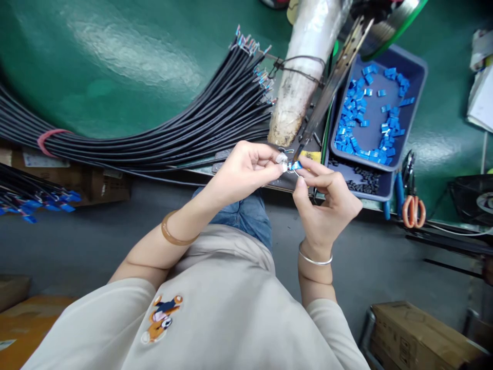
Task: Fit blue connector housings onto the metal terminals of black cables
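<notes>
My left hand (250,167) is closed in a pinch, with white coverings on its fingertips and thin cable wires (285,150) showing at them. Just to the right of that pinch is a small blue connector (296,165), its metal contacts partly visible. The fingertips of my right hand (325,192) close at the connector's right side, and a thin pale strand shows by the thumb. Directly above the connector comes down the lower end of a long, dark metal arm (308,131). Fingers hide how the wires and connector meet.
A thick bundle of black cables (165,136) curves in from the left. A wrapped white duct (302,67) rises behind my hands. On the right stand a bin of blue connectors (421,77), a lower bin of small black parts (385,191) and orange-handled scissors (414,211).
</notes>
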`<state>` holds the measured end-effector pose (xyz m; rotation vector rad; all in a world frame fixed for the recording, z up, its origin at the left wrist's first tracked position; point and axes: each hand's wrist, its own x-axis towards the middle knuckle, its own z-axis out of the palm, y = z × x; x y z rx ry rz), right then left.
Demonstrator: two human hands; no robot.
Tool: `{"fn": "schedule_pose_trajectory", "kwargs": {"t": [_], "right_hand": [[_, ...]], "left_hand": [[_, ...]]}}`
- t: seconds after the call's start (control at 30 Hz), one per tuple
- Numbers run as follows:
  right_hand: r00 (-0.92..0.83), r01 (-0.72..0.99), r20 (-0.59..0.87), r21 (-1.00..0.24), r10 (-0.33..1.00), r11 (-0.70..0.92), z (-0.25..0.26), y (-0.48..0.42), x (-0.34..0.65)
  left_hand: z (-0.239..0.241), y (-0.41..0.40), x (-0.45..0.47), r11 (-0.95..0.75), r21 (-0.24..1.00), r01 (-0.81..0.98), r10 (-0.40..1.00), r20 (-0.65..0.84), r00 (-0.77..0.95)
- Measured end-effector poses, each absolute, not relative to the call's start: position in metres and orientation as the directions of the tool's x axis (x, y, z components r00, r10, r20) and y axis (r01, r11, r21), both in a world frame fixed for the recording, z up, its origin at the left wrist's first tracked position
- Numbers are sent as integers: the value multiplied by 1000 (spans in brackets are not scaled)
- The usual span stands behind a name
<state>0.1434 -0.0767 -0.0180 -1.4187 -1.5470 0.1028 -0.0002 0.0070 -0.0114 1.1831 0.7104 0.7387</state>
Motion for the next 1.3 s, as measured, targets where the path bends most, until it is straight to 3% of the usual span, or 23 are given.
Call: {"fn": "schedule_pose_trajectory", "kwargs": {"t": [0.3, 1.3], "right_hand": [[142, 783, 636, -541, 759, 307, -19, -74, 145], [123, 814, 648, -498, 751, 297, -12, -73, 142]], "left_hand": [[-17, 7, 0, 188, 977, -104, 828, -101, 552], [-15, 4, -2, 128, 989, -74, 837, -67, 544]]}}
